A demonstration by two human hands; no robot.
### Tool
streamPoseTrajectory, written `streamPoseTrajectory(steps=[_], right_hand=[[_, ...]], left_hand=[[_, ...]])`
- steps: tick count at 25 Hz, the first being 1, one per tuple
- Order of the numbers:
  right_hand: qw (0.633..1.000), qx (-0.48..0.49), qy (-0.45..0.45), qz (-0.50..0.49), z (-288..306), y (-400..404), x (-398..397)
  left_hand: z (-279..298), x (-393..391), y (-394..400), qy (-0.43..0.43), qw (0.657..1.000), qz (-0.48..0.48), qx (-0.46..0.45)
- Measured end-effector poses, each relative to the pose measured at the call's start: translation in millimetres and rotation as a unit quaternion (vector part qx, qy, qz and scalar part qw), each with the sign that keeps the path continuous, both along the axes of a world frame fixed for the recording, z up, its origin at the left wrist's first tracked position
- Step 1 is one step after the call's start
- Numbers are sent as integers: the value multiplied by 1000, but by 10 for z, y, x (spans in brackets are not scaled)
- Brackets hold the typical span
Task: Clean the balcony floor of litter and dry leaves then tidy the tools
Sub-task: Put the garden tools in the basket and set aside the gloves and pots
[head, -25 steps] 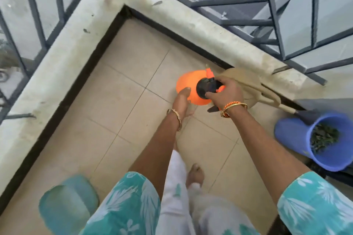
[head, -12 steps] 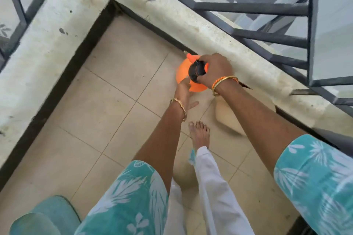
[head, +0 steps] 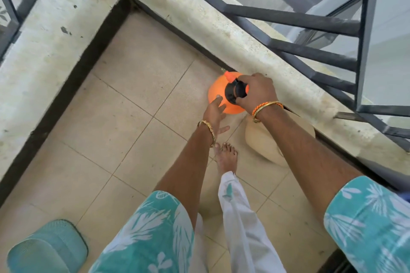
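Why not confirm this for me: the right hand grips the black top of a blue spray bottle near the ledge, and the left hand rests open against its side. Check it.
One detail is wrong: the spray bottle is orange, not blue. The head view shows the right hand gripping its black top near the ledge, with the left hand open against its side.

Beige tiled floor (head: pixel 137 104) with thin grout lines, bounded by a dark skirting strip and a concrete kerb (head: pixel 51 35) from 9 to 2 o'clock. At 1 o'clock an orange sprayer (head: pixel 218 93) sits low by the kerb; whether its base touches the tiles cannot be told. Just right of centre a tan dustpan (head: pixel 264 139) lies against the kerb. A bare foot (head: pixel 226 157) stands at centre. A teal mat (head: pixel 46 248) lies at 8 o'clock.
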State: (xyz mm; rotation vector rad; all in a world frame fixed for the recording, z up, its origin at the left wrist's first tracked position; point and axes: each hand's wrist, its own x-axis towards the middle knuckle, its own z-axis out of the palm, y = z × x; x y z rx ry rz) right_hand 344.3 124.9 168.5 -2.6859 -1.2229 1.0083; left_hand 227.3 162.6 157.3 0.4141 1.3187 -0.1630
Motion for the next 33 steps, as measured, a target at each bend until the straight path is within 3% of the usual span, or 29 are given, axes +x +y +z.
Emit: streamPoseTrajectory(steps=[6, 12, 15, 19, 23, 25, 28, 33], right_hand=[[999, -40, -12, 15, -85, -89, -78], [993, 21, 67, -93, -17, -251, -24], [988, 47, 74, -123, 98, -389, -28], [973, 187, 12, -132, 363, -479, -240], [962, 262, -36, -73, 669, -433, -546], [962, 270, -23, -17, 841, -375, -756], [965, 246, 53, 75, 1065, -263, -1108], [952, 129, 147, 237, 1218, -160, -2000]], left_hand=[[19, 55, -31, 8, 1000, -13, -9], [27, 96, -49, 26, 999, -31, 17], [1, -12, -108, 71, 982, -107, 138], [310, -347, -295, 116, 917, -222, 312], [620, -786, -317, 147, 832, -351, 403], [804, -1071, -317, 184, 810, -387, 401], [1068, -1530, -369, 233, 815, -353, 396], [1289, -2559, -704, 292, 866, -193, 357]])
